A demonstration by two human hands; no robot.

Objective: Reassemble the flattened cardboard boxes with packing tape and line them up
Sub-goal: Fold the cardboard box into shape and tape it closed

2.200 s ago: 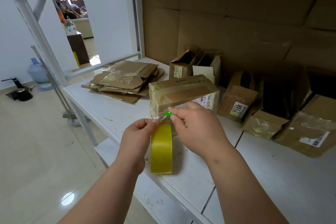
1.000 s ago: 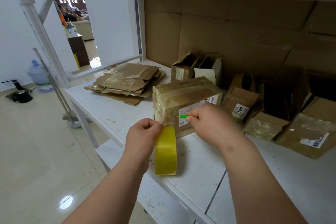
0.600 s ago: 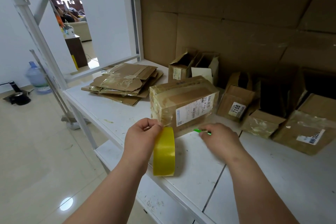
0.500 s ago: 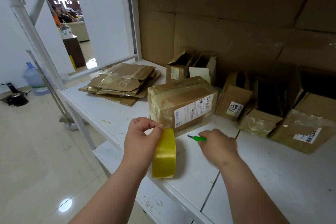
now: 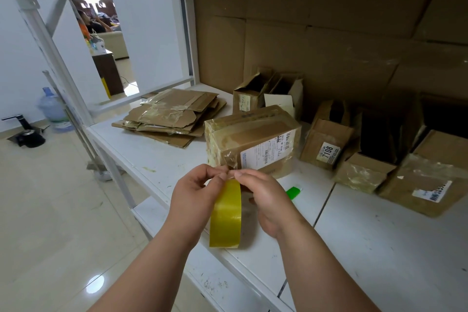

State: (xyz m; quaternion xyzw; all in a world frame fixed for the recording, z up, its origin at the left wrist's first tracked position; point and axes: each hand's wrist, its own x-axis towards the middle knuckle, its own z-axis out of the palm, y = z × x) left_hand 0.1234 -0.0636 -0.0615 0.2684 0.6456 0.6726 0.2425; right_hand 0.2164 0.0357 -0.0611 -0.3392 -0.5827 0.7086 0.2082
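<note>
Cardboard, flattened and streaked with old clear tape, lies in a brown stack (image 5: 174, 119) at the far left of the white shelf (image 5: 379, 248), left of the taped brown box with the white shipping label (image 5: 253, 142), which serves here as landmark. Those sheets look light and stiff but creased, so I judge they are best lifted by a long edge with both hands.

In front of that box, the left hand (image 5: 195, 197) pinches the top of the upright roll of yellowish packing tape (image 5: 225, 218), which stands on edge on the shelf. The right hand (image 5: 266, 197) meets it there, fingertips pinching at the roll's top, apparently at the loose tape end. That film is thin and sticky, likely to fold onto itself; I would hold it by its corners.

Right of the hands lies a small green cutter (image 5: 293, 192). Further right of the landmark box stand several reassembled brown boxes (image 5: 326, 144).
</note>
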